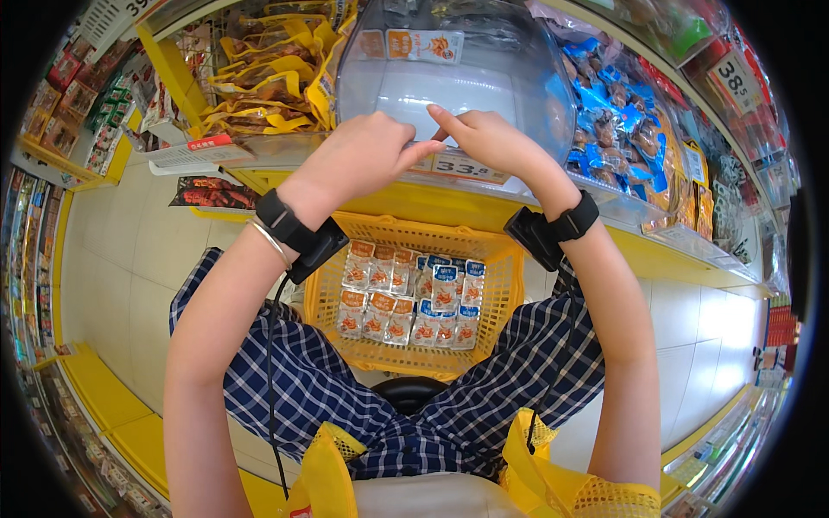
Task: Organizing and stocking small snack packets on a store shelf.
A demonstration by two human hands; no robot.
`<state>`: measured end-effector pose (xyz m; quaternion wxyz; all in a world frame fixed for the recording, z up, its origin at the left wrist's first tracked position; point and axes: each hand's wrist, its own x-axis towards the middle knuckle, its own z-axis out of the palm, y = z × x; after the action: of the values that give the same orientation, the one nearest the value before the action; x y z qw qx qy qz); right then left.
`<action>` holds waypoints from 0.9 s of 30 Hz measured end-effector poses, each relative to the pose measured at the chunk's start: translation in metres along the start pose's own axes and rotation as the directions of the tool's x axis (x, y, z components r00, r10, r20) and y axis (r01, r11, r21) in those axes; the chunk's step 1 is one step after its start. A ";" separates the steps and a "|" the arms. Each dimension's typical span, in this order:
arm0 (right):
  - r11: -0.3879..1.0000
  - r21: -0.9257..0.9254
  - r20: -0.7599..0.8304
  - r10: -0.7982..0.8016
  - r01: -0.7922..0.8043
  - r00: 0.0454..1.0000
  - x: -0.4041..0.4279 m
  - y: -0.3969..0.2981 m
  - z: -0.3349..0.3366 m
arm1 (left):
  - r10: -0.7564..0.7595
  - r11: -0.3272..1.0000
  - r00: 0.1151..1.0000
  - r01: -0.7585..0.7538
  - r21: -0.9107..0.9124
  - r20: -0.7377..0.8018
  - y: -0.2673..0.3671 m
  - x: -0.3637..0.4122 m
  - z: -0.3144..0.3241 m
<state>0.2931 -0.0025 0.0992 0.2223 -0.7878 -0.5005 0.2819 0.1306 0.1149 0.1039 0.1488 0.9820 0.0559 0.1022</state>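
Observation:
My left hand [363, 155] and my right hand [486, 139] are close together at the front edge of a clear plastic shelf bin [447, 90], over a price tag [469, 169]. The fingers partly hide what they touch, so whether either hand grips anything cannot be made out. One orange-and-white snack packet [424, 46] lies towards the back of the bin. Below my hands, a yellow plastic basket [414, 226] stands between my knees. It holds orange-labelled packets [353, 314] on the left and blue-labelled packets [466, 327] on the right, in rows.
Yellow-edged snack packs [278, 84] fill the section left of the bin. Blue-and-clear packs [609, 123] lie to its right. A dark red packet [214, 192] juts out under the shelf's left end. The yellow shelf edge [440, 204] runs above the basket. Cables hang from both wrist devices.

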 end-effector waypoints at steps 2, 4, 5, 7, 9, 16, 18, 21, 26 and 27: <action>1.000 -0.022 0.006 0.006 -0.006 1.000 -0.001 -0.002 -0.002 | -0.019 1.000 0.999 0.020 -0.006 0.033 0.002 0.002 -0.002; 0.998 -0.057 0.019 -0.002 0.003 1.000 -0.001 -0.003 -0.002 | -0.034 0.999 0.998 0.035 -0.009 0.055 0.003 0.003 -0.004; 0.998 -0.056 0.018 0.002 -0.001 1.000 -0.001 -0.002 -0.002 | -0.031 0.999 0.998 0.032 -0.011 0.058 0.002 0.003 -0.003; 0.999 -0.037 0.012 -0.021 0.021 1.000 -0.001 -0.002 -0.002 | -0.006 0.999 0.999 0.008 -0.037 0.036 -0.001 0.003 -0.002; 0.999 -0.030 -0.011 -0.020 0.020 1.000 0.001 0.001 0.001 | 0.009 0.999 0.999 -0.007 -0.038 0.036 -0.002 0.004 -0.001; 0.998 -0.059 -0.032 0.030 -0.031 0.999 -0.002 -0.007 -0.002 | 0.073 0.997 0.997 -0.073 -0.032 0.000 -0.005 0.003 -0.002; 0.999 -0.036 -0.040 0.009 -0.010 0.999 0.000 -0.003 0.002 | 0.067 0.998 0.998 -0.067 -0.016 0.012 -0.006 0.003 -0.001; 1.000 -0.003 -0.039 -0.004 0.004 0.999 0.001 0.000 0.002 | 0.044 0.999 0.998 -0.043 -0.011 0.048 -0.005 0.004 -0.002; 1.000 0.002 -0.046 0.001 0.000 0.999 -0.003 -0.004 -0.001 | 0.049 0.999 0.997 -0.049 -0.015 0.057 -0.008 0.005 -0.001; 1.000 -0.006 -0.057 -0.017 0.016 0.998 -0.003 -0.003 0.000 | 0.038 0.999 0.997 -0.037 -0.021 0.063 -0.007 0.005 -0.002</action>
<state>0.2904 -0.0036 0.1020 0.2366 -0.7919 -0.5012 0.2563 0.1349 0.1226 0.1044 0.1584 0.9841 0.0318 0.0742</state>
